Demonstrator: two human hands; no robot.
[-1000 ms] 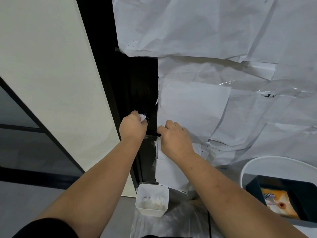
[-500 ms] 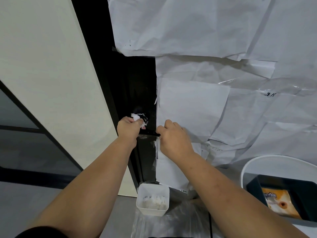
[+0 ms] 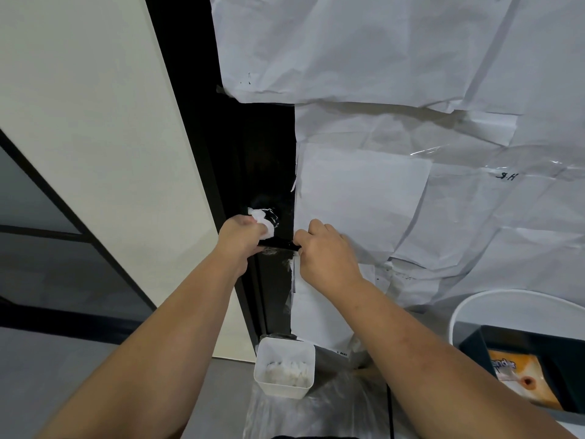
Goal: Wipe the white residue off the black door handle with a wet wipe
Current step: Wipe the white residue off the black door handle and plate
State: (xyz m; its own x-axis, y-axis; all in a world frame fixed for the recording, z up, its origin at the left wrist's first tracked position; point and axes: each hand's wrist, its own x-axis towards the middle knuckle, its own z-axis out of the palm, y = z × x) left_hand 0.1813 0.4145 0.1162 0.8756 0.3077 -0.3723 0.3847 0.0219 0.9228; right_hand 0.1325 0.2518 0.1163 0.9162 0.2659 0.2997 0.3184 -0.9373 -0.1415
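The left hand (image 3: 239, 233) is clenched on a white wipe (image 3: 263, 221) pressed to the black handle (image 3: 278, 247), whose base sits at the wipe's 3 o'clock. The right hand (image 3: 326, 251) grips the handle's end. A white tub (image 3: 285, 367) sits at 6 o'clock below.

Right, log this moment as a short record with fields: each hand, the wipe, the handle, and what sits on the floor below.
left hand: closed on the crumpled white wet wipe, pressed at the handle's base
right hand: gripping the outer end of the black lever door handle
residue: white smears on the black door under the handle
floor: small white square plastic tub holding used white wipes
door covering: crumpled white paper sheets
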